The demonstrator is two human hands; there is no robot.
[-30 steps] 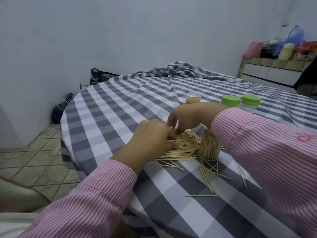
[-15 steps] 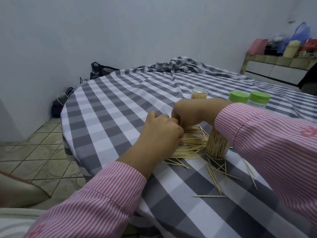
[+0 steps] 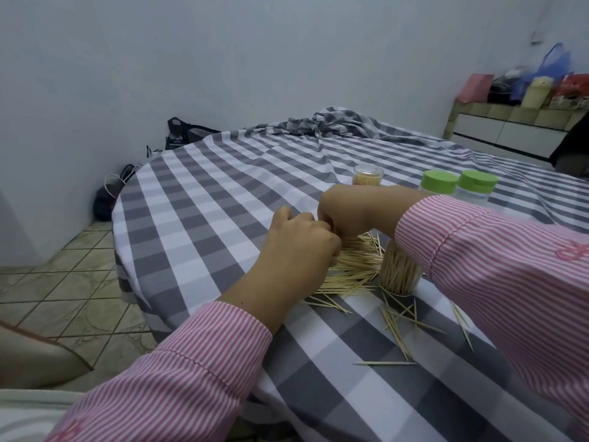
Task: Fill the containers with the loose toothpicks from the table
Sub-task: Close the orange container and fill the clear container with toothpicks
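Loose toothpicks lie in a pile on the checked tablecloth, and more are scattered nearer to me. My left hand and my right hand meet fingertip to fingertip over the pile's far end. Both have curled fingers gathering a bunch of toothpicks, and the backs of the hands hide most of that bunch. An open clear container, packed with upright toothpicks, stands just right of the pile under my right forearm. A small lidded container of toothpicks stands behind my right hand.
Two jars with green lids stand behind my right sleeve. The round table drops to a tiled floor on the left, and bags lie by the wall. The cloth is bunched up at the far side.
Both hands stay together over the pile. My left hand has closed in a little tighter against the right. The view has shifted slightly.
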